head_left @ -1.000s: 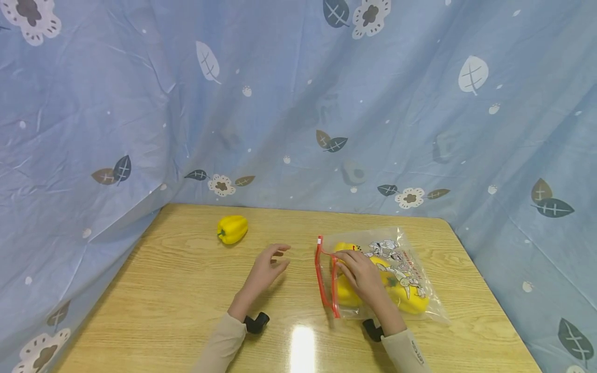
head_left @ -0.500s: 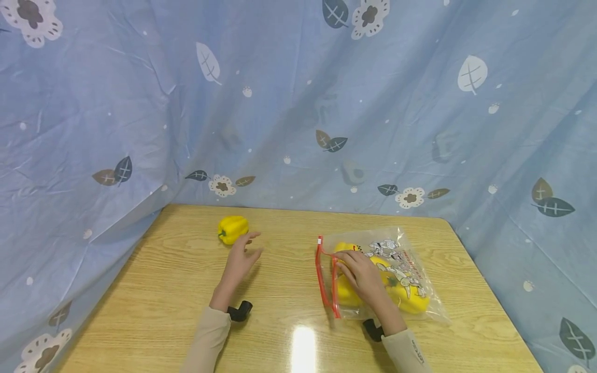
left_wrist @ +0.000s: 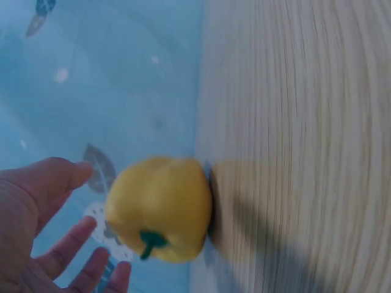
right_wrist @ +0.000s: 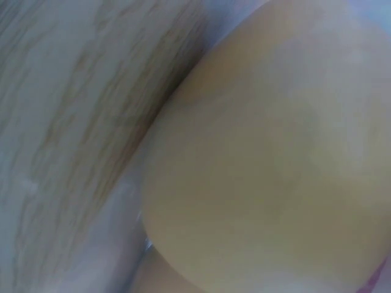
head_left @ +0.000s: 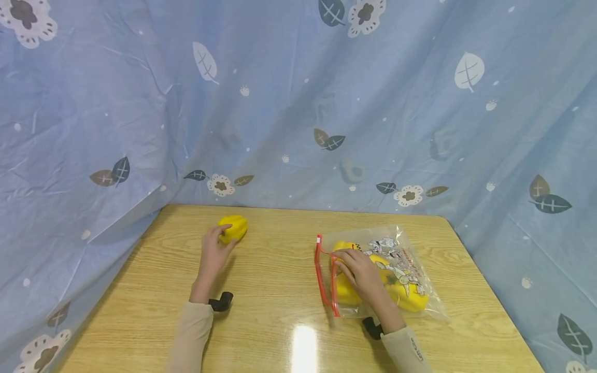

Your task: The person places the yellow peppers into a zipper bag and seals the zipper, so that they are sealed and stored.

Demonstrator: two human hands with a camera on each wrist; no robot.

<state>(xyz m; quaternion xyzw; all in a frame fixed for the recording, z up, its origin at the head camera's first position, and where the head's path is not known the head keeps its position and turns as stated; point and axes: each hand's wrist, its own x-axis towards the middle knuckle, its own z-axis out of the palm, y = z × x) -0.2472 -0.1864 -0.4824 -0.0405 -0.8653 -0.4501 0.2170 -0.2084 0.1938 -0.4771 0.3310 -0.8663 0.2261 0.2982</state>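
A yellow bell pepper (head_left: pixel 235 228) with a green stem lies near the table's back left. Around its near left side spreads my left hand (head_left: pixel 213 255), thumb and fingers apart. The left wrist view shows a gap between those fingers and the pepper (left_wrist: pixel 162 204). On the right lies a clear zip bag (head_left: pixel 387 246) with a red zip edge (head_left: pixel 321 277) and printed cartoon figures. My right hand (head_left: pixel 365 277) pinches the bag's upper layer by its parted mouth. Several yellow things are inside, one with a green stem. A blurred yellow rounded surface (right_wrist: pixel 263 152) fills most of the right wrist view.
The wooden table (head_left: pixel 275 290) has a blue patterned curtain (head_left: pixel 280 103) hanging behind it and at its sides. Black wrist mounts (head_left: pixel 223 301) sit beside both wrists. A bright light reflection lies at the table's front middle.
My left hand has moved left and away from me, from the middle of the table to the yellow bell pepper. The right hand and the zip bag stay in place.
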